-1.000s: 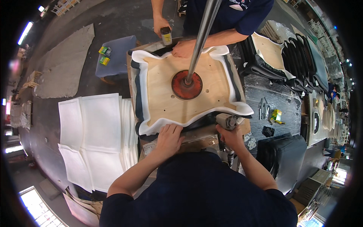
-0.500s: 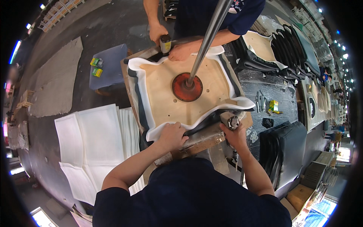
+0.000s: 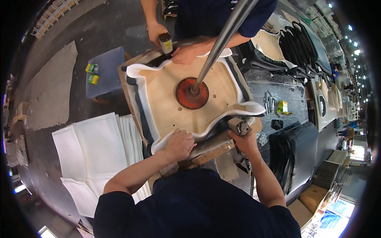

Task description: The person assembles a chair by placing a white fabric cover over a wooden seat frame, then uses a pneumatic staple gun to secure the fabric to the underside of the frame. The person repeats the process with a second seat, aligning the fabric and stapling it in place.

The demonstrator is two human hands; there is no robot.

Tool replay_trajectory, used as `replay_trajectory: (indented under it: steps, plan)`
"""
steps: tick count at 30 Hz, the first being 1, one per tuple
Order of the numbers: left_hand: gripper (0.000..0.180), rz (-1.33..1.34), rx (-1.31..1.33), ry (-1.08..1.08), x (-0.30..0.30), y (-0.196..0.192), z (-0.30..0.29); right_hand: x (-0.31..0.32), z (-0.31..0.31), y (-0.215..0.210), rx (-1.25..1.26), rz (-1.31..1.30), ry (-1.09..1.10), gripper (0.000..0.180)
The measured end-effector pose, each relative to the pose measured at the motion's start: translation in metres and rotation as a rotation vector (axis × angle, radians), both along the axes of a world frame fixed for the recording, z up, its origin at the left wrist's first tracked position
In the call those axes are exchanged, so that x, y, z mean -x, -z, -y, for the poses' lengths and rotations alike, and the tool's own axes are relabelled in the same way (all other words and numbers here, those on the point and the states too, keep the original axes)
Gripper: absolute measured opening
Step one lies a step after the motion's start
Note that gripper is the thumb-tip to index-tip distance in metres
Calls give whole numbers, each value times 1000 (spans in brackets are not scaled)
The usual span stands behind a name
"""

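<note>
A plywood seat panel (image 3: 158,95) lies with its underside up, edged by white foam (image 3: 146,113) and a black cover. A red round plate (image 3: 192,93) on a slanted metal rod (image 3: 222,39) presses on its middle. At the near-left edge my left hand (image 3: 180,144) is closed, its fingers curled over the foam and the black cover (image 3: 216,131). My right hand (image 3: 245,143) grips a staple gun (image 3: 239,127), its head by the near-right corner. Across the panel, a co-worker's hand holds another staple gun (image 3: 166,43); their other hand (image 3: 184,55) presses the far edge.
White foam sheets (image 3: 99,139) are stacked at the left, beyond them a blue-grey covered stool (image 3: 105,75) with small boxes. To the right stand a pile of black covers (image 3: 293,154) and a plastic-wrapped table (image 3: 258,85) with metal strips and a yellow-green box (image 3: 282,107).
My left hand's fingers have curled in more tightly at the near edge. The right hand keeps the staple gun by the same corner. The whole view has shifted slightly.
</note>
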State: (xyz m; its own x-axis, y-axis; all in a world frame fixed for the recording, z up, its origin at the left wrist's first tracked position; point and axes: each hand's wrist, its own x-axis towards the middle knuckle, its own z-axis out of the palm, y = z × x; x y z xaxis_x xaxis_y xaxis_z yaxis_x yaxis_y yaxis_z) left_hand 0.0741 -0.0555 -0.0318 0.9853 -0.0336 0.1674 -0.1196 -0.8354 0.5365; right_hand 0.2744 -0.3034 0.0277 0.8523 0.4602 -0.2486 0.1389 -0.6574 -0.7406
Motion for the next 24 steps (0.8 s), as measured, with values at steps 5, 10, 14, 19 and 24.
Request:
replay_trajectory:
  steps: [5,10,14,19,24]
  plan:
    - [24,-9,125,-221,-3,12,-4,0,1,-2,90,-82,24,52]
    - [25,69,161,-416,-7,27,6,5,-4,-9,97,-57,22,51]
    - [23,78,170,-484,-9,27,11,13,0,-16,38,-199,69,47]
    - [20,40,190,-532,-9,28,12,59,-48,-35,-94,-522,43,26]
    - [20,13,247,-551,-11,27,12,80,-75,-25,50,-512,-27,25]
